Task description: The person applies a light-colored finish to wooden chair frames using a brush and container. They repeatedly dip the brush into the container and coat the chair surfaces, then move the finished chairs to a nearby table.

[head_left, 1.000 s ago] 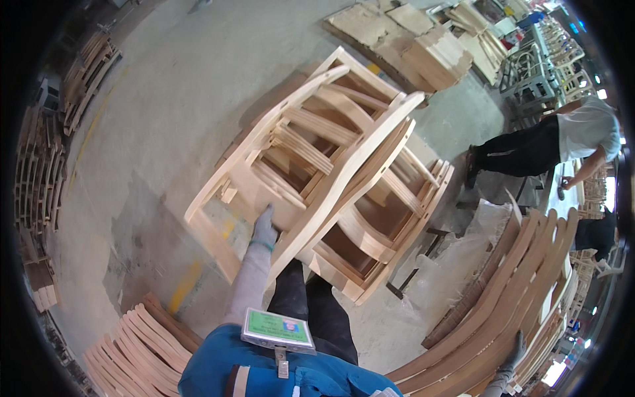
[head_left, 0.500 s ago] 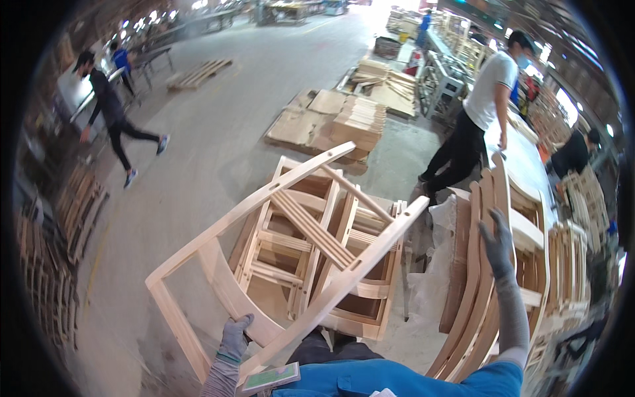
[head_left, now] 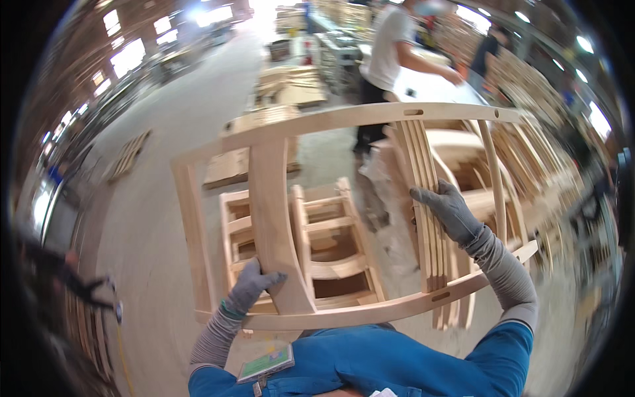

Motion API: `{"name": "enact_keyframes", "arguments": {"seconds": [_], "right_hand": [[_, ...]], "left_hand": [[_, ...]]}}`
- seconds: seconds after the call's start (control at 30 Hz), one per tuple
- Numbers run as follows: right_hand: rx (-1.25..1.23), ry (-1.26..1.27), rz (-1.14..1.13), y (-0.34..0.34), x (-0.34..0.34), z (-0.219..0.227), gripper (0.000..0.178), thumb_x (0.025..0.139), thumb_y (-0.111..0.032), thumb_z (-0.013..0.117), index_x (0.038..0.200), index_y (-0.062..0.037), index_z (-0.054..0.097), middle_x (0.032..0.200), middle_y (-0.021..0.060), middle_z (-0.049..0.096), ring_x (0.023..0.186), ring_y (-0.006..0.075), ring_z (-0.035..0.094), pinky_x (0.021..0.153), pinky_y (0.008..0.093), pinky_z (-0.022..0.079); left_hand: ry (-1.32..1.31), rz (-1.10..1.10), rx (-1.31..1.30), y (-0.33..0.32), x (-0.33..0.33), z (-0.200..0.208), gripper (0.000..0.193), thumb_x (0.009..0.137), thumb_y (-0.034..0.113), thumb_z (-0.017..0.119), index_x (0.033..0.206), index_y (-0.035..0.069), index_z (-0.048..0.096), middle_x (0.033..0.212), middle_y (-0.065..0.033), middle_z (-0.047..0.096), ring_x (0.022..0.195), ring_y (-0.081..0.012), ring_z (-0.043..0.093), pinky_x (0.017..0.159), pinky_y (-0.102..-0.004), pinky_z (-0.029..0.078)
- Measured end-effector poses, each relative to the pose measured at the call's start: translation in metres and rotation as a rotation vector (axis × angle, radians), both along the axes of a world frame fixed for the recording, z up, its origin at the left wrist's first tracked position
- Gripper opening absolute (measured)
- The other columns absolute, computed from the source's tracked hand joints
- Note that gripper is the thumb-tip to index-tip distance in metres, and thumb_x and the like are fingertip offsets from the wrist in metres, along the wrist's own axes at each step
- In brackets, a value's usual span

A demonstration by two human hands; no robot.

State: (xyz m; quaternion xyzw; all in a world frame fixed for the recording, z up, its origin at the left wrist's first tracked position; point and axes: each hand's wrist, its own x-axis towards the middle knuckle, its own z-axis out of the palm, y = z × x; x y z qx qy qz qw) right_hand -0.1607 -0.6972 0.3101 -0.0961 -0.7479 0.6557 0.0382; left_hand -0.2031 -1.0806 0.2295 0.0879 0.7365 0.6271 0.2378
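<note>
The wooden frame [head_left: 360, 116] is now up in front of the body, its two long rails running roughly crosswise, whereas half a second ago it slants steeply from lower left to upper right. The left hand [head_left: 254, 288], in a grey glove, keeps its grip on the wide curved slat [head_left: 270, 221], thumb laid across the face and fingers mostly hidden, close to the lower rail. The bigger change is at the right hand [head_left: 451, 212]: in the earlier picture it is off the frame with fingers apart, over the pile of curved frames [head_left: 479, 198] at the right; now it clasps the bundle of narrow slats [head_left: 433, 255] about midway between the rails, its fingertips reaching the bundle's left edge. A round rod [head_left: 493, 185] crosses the frame just beyond that hand. The stacked frames [head_left: 337, 264] on the floor show through the gap between the wide slat and the narrow ones. The view has swung too, so the co-worker in a white shirt [head_left: 387, 49] appears nearer the top middle, an arm now stretched out over the white tabletop [head_left: 423, 86].
</note>
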Motion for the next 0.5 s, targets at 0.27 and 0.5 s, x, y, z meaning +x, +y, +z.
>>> {"name": "enact_keyframes", "arguments": {"seconds": [0.27, 0.5], "right_hand": [[-0.19, 0.05, -0.804, 0.081, 0.158, -0.053, 0.043, 0.094, -0.042, 0.043, 0.095, -0.0012, 0.057, 0.069, 0.0042, 0.056, 0.061, 0.0111, 0.057, 0.054, 0.0237, 0.048], [-0.511, 0.068, -1.122, 0.148, 0.217, -0.114, 0.045, 0.094, -0.047, 0.04, 0.092, -0.0051, 0.055, 0.067, 0.0082, 0.057, 0.054, 0.0189, 0.06, 0.05, 0.0313, 0.053]], "left_hand": [[0.179, -0.721, -0.263, 0.19, -0.071, 0.023, 0.04, 0.079, 0.027, 0.065, 0.103, -0.004, 0.061, 0.09, -0.01, 0.065, 0.083, -0.0157, 0.061, 0.075, -0.028, 0.047], [0.562, -1.125, -0.168, 0.374, -0.12, 0.016, 0.045, 0.081, 0.033, 0.061, 0.108, -0.003, 0.058, 0.093, -0.014, 0.064, 0.084, -0.0182, 0.061, 0.072, -0.0307, 0.049]]}}
